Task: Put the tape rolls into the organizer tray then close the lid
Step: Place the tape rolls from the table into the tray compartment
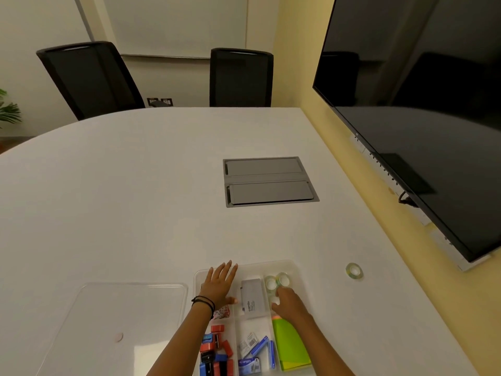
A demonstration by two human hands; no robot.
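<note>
A clear organizer tray [245, 266] sits at the near edge of the white table. Two clear tape rolls [276, 281] lie in its far right compartment. My right hand [289, 303] rests in that compartment just behind the rolls, fingertips touching them; whether it grips one is unclear. My left hand [220, 284] lies flat, fingers spread, on the tray's far left compartment. A third tape roll [354, 271] lies on the table to the right of the tray. The clear lid [119, 318] lies flat on the table left of the tray.
The tray also holds a grey stapler box [251, 298], green sticky notes [290, 346], red and blue sharpeners [215, 352] and staple boxes [256, 351]. A grey cable hatch [269, 181] sits mid-table. A large screen [423, 109] hangs at right; two black chairs [240, 77] stand behind.
</note>
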